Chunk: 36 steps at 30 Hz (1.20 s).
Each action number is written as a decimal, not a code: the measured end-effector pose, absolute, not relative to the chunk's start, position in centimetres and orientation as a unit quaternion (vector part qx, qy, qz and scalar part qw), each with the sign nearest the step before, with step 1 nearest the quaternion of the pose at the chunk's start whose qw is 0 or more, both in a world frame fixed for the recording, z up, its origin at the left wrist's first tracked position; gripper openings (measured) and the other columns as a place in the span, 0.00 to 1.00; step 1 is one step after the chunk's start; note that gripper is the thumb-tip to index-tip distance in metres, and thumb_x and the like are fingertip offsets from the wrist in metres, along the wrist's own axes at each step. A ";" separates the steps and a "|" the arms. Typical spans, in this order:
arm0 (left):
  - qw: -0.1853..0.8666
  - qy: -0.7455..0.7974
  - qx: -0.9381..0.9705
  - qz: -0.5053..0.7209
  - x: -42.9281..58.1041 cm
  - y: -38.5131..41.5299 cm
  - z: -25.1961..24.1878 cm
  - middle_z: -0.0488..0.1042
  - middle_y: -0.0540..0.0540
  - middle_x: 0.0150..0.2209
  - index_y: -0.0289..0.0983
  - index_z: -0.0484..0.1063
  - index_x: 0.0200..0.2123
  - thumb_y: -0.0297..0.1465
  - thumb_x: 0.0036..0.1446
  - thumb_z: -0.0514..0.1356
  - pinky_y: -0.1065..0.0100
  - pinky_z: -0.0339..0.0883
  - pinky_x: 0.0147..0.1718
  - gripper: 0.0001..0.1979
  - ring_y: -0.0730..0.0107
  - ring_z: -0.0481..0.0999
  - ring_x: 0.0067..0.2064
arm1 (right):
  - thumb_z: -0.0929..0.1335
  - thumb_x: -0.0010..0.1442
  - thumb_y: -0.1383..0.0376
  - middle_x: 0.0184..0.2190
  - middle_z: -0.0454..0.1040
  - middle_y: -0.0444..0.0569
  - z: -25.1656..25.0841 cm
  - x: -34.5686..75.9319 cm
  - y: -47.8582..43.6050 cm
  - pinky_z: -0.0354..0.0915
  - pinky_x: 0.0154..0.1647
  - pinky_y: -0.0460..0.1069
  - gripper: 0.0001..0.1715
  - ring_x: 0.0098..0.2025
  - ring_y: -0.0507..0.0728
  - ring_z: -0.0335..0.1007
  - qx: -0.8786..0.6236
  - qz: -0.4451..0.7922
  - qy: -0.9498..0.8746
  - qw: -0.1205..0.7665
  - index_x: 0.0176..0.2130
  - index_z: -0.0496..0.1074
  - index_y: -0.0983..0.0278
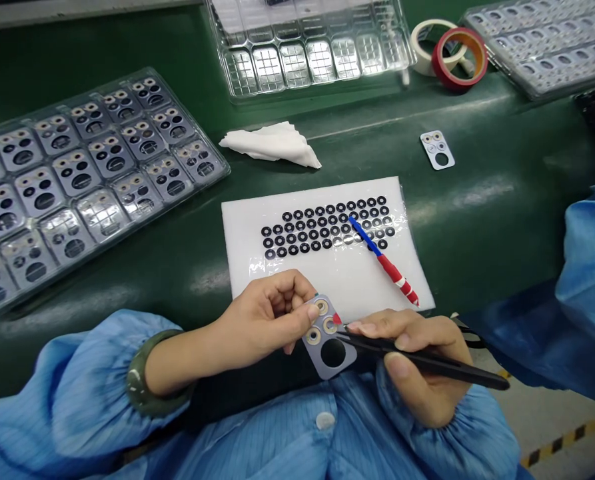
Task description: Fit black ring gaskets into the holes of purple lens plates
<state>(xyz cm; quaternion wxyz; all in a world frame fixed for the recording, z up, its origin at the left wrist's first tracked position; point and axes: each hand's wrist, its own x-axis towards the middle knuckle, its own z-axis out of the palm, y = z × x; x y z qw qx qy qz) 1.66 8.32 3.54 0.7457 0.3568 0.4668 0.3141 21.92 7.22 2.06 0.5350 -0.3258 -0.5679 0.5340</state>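
Observation:
Between thumb and fingers, my left hand [277, 313] pinches a grey camera lens cover plate [322, 370], with one large hole and several smaller brass-coloured rings. My right hand [422, 353] is closed round black tweezers [457, 372], whose tips reach the plate beside a ring. A small red patch shows at the plate's right edge. Just beyond my hands lies a white foam sheet [247, 267] carrying rows of black ring stickers [304, 233]. Across its right part rests a blue stick with a red-wrapped handle [390, 267].
At left stands a clear tray [217, 170] of similar plates. Further back are a white cloth [272, 143], another clear tray [297, 83], a red tape roll [460, 83] and a cream tape roll [420, 33]. A single plate [438, 150] lies right. Another person's blue sleeve [587, 247] is at right.

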 end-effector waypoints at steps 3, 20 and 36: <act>0.751 0.463 0.348 0.317 1.6 8.3 3.6 0.66 0.55 0.19 0.34 0.65 0.29 0.35 0.53 0.64 0.82 0.59 0.15 0.13 0.83 0.64 0.16 | 0.63 0.62 0.73 0.37 0.75 0.50 2.3 22.3 7.4 0.76 0.39 0.55 0.10 0.40 0.58 0.76 -0.330 0.526 -0.547 0.562 0.42 0.67 0.62; 0.750 0.449 0.353 0.333 1.6 8.3 3.3 0.66 0.56 0.19 0.34 0.64 0.29 0.32 0.55 0.63 0.84 0.58 0.15 0.10 0.84 0.63 0.15 | 0.66 0.48 0.80 0.39 0.73 0.52 2.5 22.3 8.4 0.76 0.39 0.51 0.16 0.41 0.57 0.75 -0.266 0.389 -0.748 0.467 0.36 0.64 0.66; 0.741 0.435 0.375 0.348 1.4 7.9 3.0 0.65 0.57 0.19 0.33 0.65 0.30 0.28 0.58 0.60 0.86 0.58 0.16 0.06 0.86 0.62 0.16 | 0.67 0.46 0.79 0.37 0.74 0.54 2.3 22.4 7.6 0.75 0.41 0.50 0.12 0.43 0.58 0.75 -0.244 0.298 -0.810 0.443 0.32 0.67 0.68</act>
